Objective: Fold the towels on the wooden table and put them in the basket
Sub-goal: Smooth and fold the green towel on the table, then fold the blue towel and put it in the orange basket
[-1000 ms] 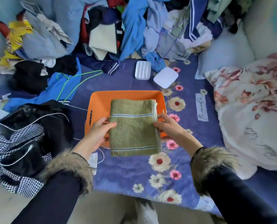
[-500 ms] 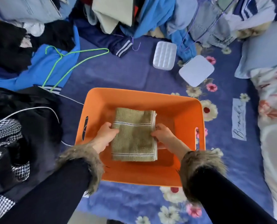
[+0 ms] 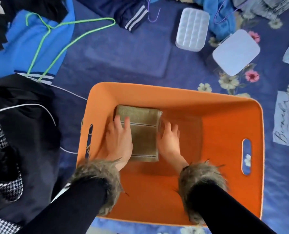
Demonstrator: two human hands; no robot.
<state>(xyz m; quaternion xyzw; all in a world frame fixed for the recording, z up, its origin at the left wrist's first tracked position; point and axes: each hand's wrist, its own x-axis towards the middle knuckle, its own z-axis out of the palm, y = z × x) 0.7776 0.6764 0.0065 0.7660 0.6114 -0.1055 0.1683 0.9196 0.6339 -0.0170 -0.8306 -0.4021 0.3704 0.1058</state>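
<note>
A folded olive-green towel (image 3: 143,132) with thin pale stripes lies flat on the floor of the orange basket (image 3: 224,119), toward its left side. My left hand (image 3: 119,141) rests on the towel's left edge with fingers spread flat over it. My right hand (image 3: 168,142) lies against the towel's right edge, fingers extended. Both wrists wear fur-trimmed black sleeves. Neither hand visibly grips the towel.
The basket sits on a blue flowered blanket (image 3: 123,56). A green wire hanger (image 3: 56,41) lies on blue clothing at left. Black and checked garments (image 3: 14,149) pile at far left. Two white rounded boxes (image 3: 192,29) (image 3: 235,51) lie beyond the basket.
The towel went from held above the basket down onto its floor. Both hands followed it down and now lie flat at its sides. The camera leaned closer.
</note>
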